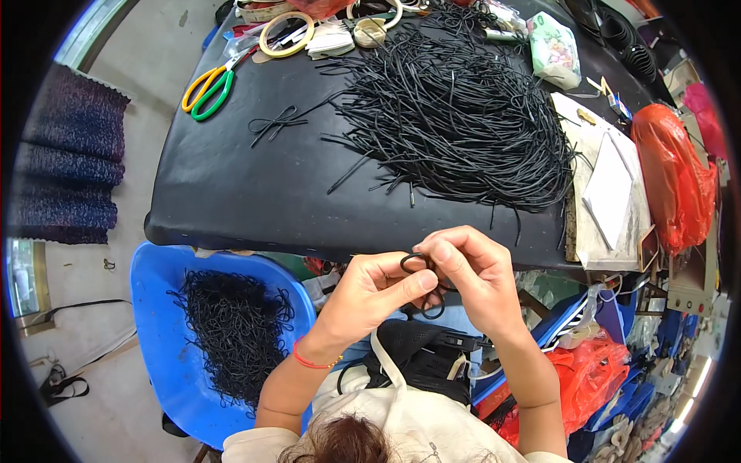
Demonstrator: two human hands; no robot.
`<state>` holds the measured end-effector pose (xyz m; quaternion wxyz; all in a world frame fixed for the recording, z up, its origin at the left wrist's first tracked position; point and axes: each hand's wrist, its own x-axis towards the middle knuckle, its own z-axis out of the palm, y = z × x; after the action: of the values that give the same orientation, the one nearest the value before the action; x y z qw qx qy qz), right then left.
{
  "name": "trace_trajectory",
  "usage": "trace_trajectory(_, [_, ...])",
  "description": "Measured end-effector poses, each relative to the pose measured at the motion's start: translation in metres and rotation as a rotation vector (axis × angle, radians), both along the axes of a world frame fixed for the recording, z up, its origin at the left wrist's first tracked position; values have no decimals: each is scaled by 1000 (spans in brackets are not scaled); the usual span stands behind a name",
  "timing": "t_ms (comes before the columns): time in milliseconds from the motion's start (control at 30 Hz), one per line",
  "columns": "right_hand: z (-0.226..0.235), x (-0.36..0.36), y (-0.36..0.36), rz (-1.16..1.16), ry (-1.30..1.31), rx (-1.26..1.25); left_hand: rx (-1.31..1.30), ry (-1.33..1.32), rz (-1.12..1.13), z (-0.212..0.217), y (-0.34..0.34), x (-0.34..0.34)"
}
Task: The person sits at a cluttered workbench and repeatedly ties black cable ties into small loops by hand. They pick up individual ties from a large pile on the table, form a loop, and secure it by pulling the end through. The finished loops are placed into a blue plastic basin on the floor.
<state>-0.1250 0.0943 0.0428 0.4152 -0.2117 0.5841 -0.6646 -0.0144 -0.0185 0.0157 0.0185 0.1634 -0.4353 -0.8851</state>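
Both my hands meet just in front of the table's near edge, pinching a thin black cord (434, 312) that is bent into small loops. My left hand (378, 293) grips it between thumb and forefinger. From the other side my right hand (475, 274) holds it with thumb and fingertips close together. One loop stands up between the thumbs and another hangs below them. Beyond my hands lies a large heap of straight black cords (463, 116) on the table. A single black cord tied in a bow (279, 123) rests on the table left of the heap.
A blue plastic basin (154, 339) at my left holds a pile of looped black cords (235, 332). On the black table (231, 193) are scissors (210, 91) with yellow and green handles and a tape roll (286, 35). A white board (617, 208) and red plastic bag (671, 177) are at right.
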Motion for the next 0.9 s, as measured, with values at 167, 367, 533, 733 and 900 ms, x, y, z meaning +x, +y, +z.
trace_trajectory(167, [-8, 1, -1, -44, -23, 52, 11, -55, 23, 4, 5, 1])
trace_trajectory(367, [-12, -11, -5, -2, -93, 90, 58, 8, 125, -5, 14, 0])
trace_trajectory(533, [-14, -15, 7, -116, 157, 181, 157, 17, 398, -12, 13, -10])
trace_trajectory(733, [-18, -3, 14, -90, 66, 123, 124, -12, 353, -13, 16, -9])
trace_trajectory(900, [-19, -3, 12, -42, 55, 161, -16, -11, 333, -17, 15, -3])
